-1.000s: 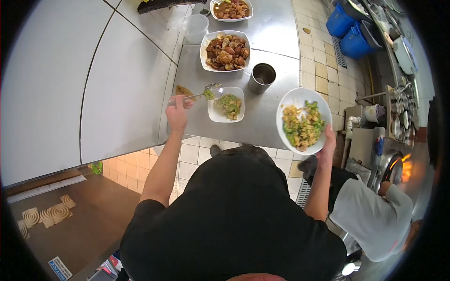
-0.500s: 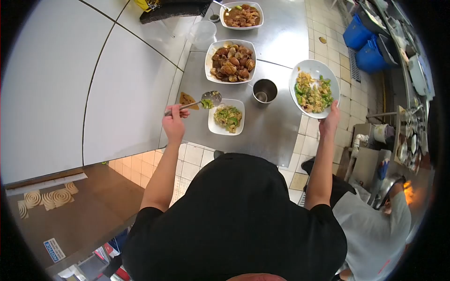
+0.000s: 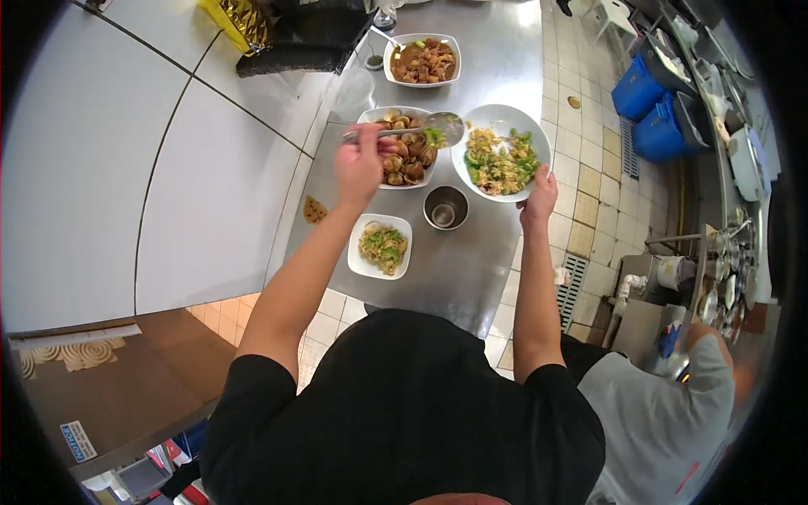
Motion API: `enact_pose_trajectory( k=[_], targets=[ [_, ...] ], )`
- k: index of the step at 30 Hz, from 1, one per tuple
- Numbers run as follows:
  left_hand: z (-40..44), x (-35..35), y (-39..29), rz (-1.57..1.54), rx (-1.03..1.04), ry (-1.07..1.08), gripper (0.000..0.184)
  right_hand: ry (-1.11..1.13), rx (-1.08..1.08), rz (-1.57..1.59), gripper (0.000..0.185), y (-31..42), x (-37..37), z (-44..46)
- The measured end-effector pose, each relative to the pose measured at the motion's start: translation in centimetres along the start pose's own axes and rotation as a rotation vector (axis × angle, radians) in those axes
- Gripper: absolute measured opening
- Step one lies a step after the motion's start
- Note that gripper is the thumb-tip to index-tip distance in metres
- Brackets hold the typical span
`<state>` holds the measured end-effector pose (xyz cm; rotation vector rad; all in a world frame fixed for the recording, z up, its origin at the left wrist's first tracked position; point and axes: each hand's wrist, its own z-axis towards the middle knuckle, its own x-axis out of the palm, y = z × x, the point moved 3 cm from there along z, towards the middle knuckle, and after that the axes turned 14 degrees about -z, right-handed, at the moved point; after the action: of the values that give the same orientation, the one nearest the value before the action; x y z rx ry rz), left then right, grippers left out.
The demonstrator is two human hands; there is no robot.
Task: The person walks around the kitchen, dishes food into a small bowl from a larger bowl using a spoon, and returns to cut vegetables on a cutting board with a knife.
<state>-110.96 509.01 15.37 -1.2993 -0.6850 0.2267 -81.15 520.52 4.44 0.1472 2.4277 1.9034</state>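
My left hand [image 3: 362, 166] is closed round the handle of a large metal serving spoon [image 3: 448, 128], which carries bits of green and yellow food. Its head is over the right side of the square bowl of clams [image 3: 392, 168], close to the left rim of a round white plate [image 3: 543, 139]. My right hand [image 3: 539, 199] grips that plate by its lower right rim. On the plate is chopped green vegetable with yellow egg-like pieces [image 3: 502, 178]. A small square white bowl [image 3: 357, 263] nearer me contains the same food. Between plate and bowl stands a metal cup [image 3: 446, 209].
Farther back on the steel table [image 3: 438, 282] are a bowl of brown stew [image 3: 425, 64] with a spoon and a clear plastic container [image 3: 353, 93]. A brown stain-like patch [image 3: 315, 210] lies at the left edge. A person in a grey shirt [image 3: 652, 404] is close on my right.
My left hand has raised the spoon away from the small bowl, up and right toward the plate. My right hand has brought the plate left, over the table. The whole view has shifted somewhat.
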Motion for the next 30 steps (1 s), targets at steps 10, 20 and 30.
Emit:
enact_pose_trajectory(
  k=[10,20,30],
  targets=[
    [2.5,3.3,1.9,0.429,0.166,0.090,0.023,0.012,0.001,-0.062,0.027,2.9,2.4,-0.3],
    [2.9,2.0,6.8,-0.086,-0.278,-0.059,0.032,0.006,0.009,-0.120,0.030,3.1,4.1,-0.8],
    [3.3,0.7,6.8,-0.282,-0.418,-0.163,0.027,0.022,0.013,-0.068,0.032,3.0,5.1,-0.6]
  ],
)
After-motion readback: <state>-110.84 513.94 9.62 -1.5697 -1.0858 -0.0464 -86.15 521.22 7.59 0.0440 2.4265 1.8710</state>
